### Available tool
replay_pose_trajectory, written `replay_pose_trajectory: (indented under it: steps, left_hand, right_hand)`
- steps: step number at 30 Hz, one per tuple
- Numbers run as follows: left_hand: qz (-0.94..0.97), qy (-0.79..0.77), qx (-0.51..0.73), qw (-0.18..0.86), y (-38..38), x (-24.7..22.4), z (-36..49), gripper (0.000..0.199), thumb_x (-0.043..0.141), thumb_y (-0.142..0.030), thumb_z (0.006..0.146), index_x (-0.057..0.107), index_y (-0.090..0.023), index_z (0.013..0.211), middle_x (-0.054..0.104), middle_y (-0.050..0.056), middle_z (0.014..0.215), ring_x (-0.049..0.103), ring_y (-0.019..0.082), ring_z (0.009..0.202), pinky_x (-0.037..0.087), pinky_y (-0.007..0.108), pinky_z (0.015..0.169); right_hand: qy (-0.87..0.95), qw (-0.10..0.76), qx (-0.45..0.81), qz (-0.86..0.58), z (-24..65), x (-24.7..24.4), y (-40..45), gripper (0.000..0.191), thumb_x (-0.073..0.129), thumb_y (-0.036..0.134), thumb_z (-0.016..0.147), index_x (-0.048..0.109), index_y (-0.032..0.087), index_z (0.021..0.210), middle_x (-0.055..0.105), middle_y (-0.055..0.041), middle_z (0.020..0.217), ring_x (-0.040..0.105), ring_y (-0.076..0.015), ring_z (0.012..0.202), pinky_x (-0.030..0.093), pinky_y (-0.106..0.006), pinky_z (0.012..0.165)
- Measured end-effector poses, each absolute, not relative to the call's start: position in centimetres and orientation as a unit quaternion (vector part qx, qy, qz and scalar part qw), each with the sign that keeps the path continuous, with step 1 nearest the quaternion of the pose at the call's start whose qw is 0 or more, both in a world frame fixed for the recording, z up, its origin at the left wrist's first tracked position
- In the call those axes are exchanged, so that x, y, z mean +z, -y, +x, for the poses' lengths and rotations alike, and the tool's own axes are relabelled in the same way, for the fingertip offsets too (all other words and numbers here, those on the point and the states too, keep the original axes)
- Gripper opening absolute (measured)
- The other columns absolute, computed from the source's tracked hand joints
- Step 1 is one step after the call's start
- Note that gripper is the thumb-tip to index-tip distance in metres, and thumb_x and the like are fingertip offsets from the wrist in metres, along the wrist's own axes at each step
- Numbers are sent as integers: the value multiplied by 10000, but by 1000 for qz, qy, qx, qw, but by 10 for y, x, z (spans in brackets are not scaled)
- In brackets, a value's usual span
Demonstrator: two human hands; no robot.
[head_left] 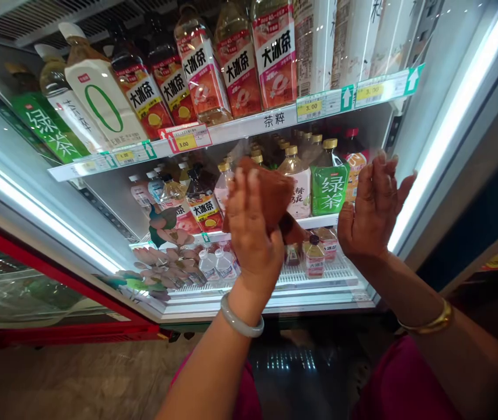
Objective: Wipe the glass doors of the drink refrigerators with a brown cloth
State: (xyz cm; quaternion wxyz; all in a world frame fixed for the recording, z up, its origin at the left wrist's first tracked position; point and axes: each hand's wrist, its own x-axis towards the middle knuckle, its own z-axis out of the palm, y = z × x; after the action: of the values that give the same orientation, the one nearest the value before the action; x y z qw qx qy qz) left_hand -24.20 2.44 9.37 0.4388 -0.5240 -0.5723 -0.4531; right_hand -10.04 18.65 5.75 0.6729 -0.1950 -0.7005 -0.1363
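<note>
My left hand (252, 233), with a pale bangle at its wrist, presses a folded brown cloth (275, 189) against the glass door of a lit drinks cooler. The cloth bunches up beyond my fingers and its lower corner hangs to the right. My right hand (369, 210) is raised near the right side of the glass, palm forward and fingers apart, with nothing in it. Whether it touches the glass I cannot tell. Behind the glass between my hands stand a green-labelled tea bottle (330, 181) and a pink-labelled bottle (298, 186).
Large tea bottles (200, 70) fill the upper shelf above a price strip (284, 121). Flower decals (165, 233) lie on the glass at lower left. Bright light strips (450, 122) run along both sides. A red-framed cooler (69, 280) adjoins at left.
</note>
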Motion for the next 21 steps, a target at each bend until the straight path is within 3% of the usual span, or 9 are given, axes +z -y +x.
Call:
replay_pose_trajectory:
  steps: [4, 7, 12, 14, 17, 19, 21]
  left_hand:
    - [-510, 581, -465, 431, -29, 86, -237, 899, 528, -109, 950, 129, -259, 1741, 220, 83, 1816, 168, 273, 1695, 154, 526, 1396]
    - [-563, 591, -393, 424, -41, 62, -218, 835, 588, -190, 972, 225, -236, 1722, 296, 108, 1788, 163, 293, 1693, 170, 538, 1388]
    - [-554, 607, -374, 430, -50, 51, -205, 720, 531, -261, 1025, 289, -180, 1699, 387, 151, 1743, 129, 272, 1697, 183, 517, 1382]
    - [-540, 609, -377, 443, -48, 54, -205, 679, 481, -240, 1052, 288, -186, 1700, 424, 145, 1726, 159, 259, 1692, 198, 499, 1379]
    - [-530, 615, -388, 435, -44, 57, -204, 629, 418, -267, 1098, 272, -209, 1708, 446, 112, 1721, 193, 226, 1686, 200, 444, 1389]
    - [-542, 624, -400, 396, -42, 57, -204, 619, 368, -317, 1127, 216, -256, 1724, 418, 71, 1742, 172, 192, 1687, 184, 403, 1397]
    - [-557, 631, -417, 343, -40, 55, -206, 645, 316, -335, 1141, 88, -292, 1742, 363, 47, 1771, 130, 183, 1690, 165, 415, 1404]
  right_hand:
    - [701, 671, -137, -199, -100, 60, -183, 748, 413, 279, 1020, 180, 312, 1730, 319, -75, 1753, 314, -411, 1622, 183, -767, 1324]
    - [701, 673, -129, -196, -104, 60, -179, 739, 408, 278, 1031, 175, 296, 1732, 305, -89, 1757, 276, -420, 1636, 162, -788, 1316]
    - [708, 667, -93, -212, -116, 56, -167, 763, 467, 264, 1038, 155, 343, 1730, 113, -66, 1803, 123, -429, 1667, 62, -831, 1290]
    - [710, 678, -69, -175, -119, 54, -158, 733, 451, 229, 1037, 212, 356, 1718, 174, -47, 1796, 172, -388, 1665, 42, -783, 1318]
    - [731, 680, -39, -54, -119, 51, -139, 725, 422, 209, 1022, 241, 315, 1716, 273, -50, 1777, 309, -331, 1635, 223, -665, 1352]
    - [745, 667, -13, -7, -119, 48, -123, 709, 463, 307, 1022, 286, 280, 1708, 220, -78, 1794, 276, -376, 1643, 304, -677, 1317]
    - [757, 651, 47, 1, -121, 43, -109, 696, 494, 410, 1025, 347, 261, 1688, 109, -88, 1816, 192, -431, 1657, 296, -723, 1297]
